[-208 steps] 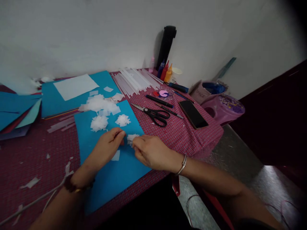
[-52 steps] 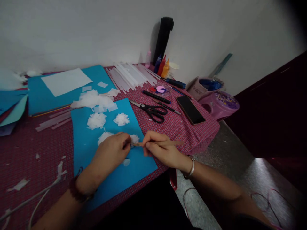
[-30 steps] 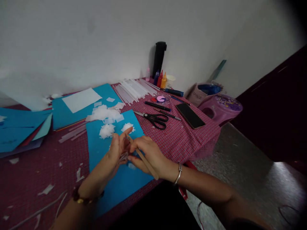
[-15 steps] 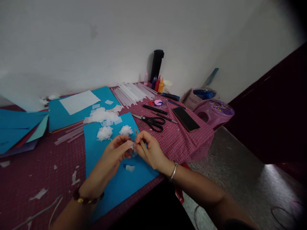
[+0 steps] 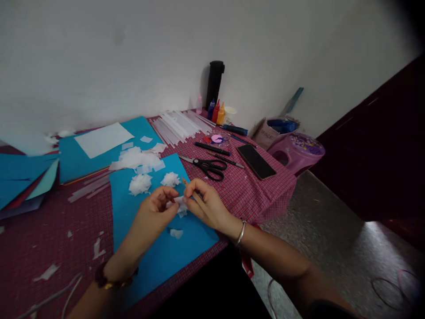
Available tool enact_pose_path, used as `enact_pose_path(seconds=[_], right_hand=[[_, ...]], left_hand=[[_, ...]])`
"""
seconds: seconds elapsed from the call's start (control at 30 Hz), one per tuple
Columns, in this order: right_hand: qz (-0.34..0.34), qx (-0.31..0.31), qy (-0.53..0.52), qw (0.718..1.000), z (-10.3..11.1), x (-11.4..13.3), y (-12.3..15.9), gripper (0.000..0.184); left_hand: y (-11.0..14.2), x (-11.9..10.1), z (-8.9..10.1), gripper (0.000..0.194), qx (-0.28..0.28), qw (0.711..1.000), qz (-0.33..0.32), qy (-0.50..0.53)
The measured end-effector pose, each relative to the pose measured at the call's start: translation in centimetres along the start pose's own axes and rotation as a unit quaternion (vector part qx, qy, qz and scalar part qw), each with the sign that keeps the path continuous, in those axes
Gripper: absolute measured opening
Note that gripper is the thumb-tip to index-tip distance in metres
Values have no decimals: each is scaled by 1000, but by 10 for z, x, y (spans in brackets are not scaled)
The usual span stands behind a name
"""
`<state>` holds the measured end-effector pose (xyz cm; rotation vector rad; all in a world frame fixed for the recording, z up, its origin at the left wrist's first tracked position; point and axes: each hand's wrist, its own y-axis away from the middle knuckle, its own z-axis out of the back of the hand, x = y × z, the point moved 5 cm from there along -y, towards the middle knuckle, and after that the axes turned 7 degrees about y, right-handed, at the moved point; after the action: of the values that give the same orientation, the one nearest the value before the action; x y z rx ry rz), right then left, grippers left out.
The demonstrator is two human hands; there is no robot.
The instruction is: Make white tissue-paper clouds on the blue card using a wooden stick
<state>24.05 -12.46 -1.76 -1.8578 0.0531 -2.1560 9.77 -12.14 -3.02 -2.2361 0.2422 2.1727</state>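
My left hand (image 5: 153, 214) and my right hand (image 5: 206, 205) meet over a blue card sheet (image 5: 156, 248) and pinch a small white tissue piece (image 5: 179, 204) between their fingertips. My right hand also holds a thin wooden stick (image 5: 184, 181), whose tip pokes out above its fingers. Two white tissue puffs (image 5: 140, 183) lie on the sheet just beyond my hands. A small white scrap (image 5: 175, 233) lies on the sheet below them.
Black scissors (image 5: 208, 165), a black pen (image 5: 212, 149) and a phone (image 5: 255, 161) lie to the right on the red checked cloth (image 5: 259, 195). Glue bottles (image 5: 216, 112) and a black flask (image 5: 214, 84) stand by the wall. A pink stool (image 5: 297, 152) stands beyond the table's right edge.
My right hand took up the wooden stick, worked it at the tissue, then turned it upward. Both hands lifted slightly and now pinch the tissue piece together.
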Motion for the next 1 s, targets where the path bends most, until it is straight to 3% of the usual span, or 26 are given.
enact_pose_path(seconds=[0.1,0.23,0.43,0.6,0.73,0.8,0.9,1.0], right_hand=[[-21,-11,-39,999,5,-1,-1,16],[-21,-9,-85,996,10,-4,-2,19],[-32,11,-83,996,4,-6,-2,18],[5,9,-31,999,-2,0,-3,17],[6,73,-27,997,3,7,2,12],[11,112,-12,994,11,10,8,20],[18,159,29,987,20,7,20,27],[-33,193,26,980,23,-8,31,21]], left_hand=[[-3,0,8,12,-24,1000,7,-16],[-6,5,19,15,-46,996,61,43],[0,3,7,15,54,968,140,200],[3,8,-1,29,75,978,149,128],[-4,11,17,30,16,989,119,91],[-8,10,28,28,-16,989,105,102],[-11,8,36,30,-21,988,97,115],[-13,7,36,30,-19,989,91,111]])
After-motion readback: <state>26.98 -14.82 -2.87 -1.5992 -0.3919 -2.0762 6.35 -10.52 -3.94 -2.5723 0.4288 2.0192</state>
